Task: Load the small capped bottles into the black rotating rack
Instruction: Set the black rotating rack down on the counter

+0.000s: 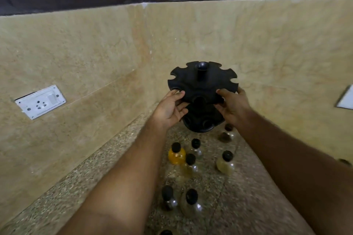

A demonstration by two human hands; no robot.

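Observation:
The black rotating rack [202, 84] stands in the corner of the speckled counter [107, 173], with a notched top disc, a centre post and a lower tier below it. My left hand [170, 108] grips the top disc's left edge. My right hand [232, 104] grips its right edge. No bottle sits in the rack's visible slots. Several small black-capped bottles stand on the counter in front of it: an orange-filled one [176, 155], a pale yellow one [225, 165], a dark one [227, 132], and clear ones [192, 204] nearer me.
Beige stone walls [76, 53] meet in a corner right behind the rack. A white power socket [41, 101] is set in the left wall. A white plate [346, 98] shows on the right wall at the frame's edge.

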